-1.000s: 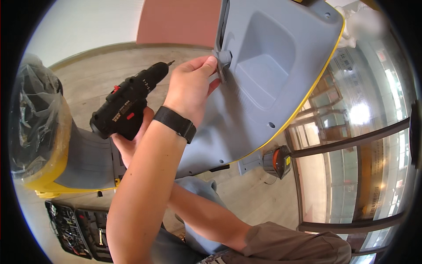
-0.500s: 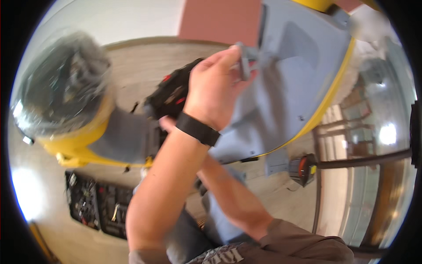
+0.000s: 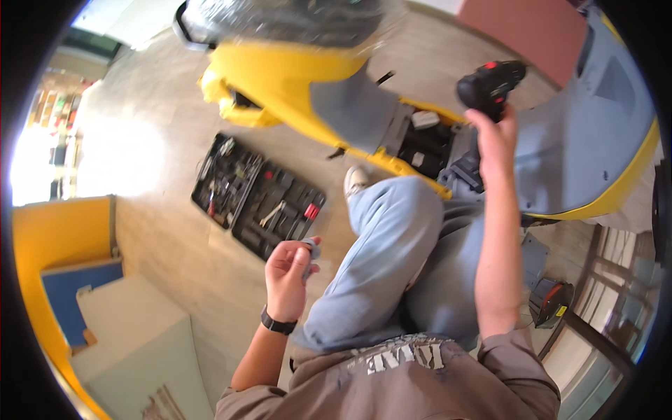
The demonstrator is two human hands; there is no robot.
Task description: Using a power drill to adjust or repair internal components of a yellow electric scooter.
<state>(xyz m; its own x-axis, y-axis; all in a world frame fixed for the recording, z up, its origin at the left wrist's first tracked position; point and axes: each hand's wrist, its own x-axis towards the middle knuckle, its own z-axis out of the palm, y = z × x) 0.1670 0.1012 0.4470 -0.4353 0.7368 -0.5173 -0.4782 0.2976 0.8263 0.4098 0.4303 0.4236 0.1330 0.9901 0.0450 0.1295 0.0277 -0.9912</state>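
My left hand [image 3: 283, 273], with a black watch band at the wrist, is closed on a small grey plastic piece [image 3: 312, 249] beside my knee. Ahead of it on the floor lies an unfolded black tool case [image 3: 236, 203]. My right hand [image 3: 495, 143] grips a black cordless drill [image 3: 488, 87] with red accents, raised above the scooter. That yellow and grey scooter [image 3: 280, 73] stands across the front, its floorboard compartment [image 3: 428, 143] uncovered and showing dark parts inside. The drill's lower part is partly hidden by my right hand.
A red and black device [image 3: 551, 302] rests on the floor at right, near a grey panel [image 3: 534, 257]. Clear plastic film [image 3: 294, 21] wraps the scooter's upper left part. A pale box [image 3: 136, 336] and yellow partition [image 3: 66, 227] stand at left.
My left hand has swung from the grey body panel down to the left, still with the grey piece. My right hand and the drill have come up above the scooter. The view has shifted left.
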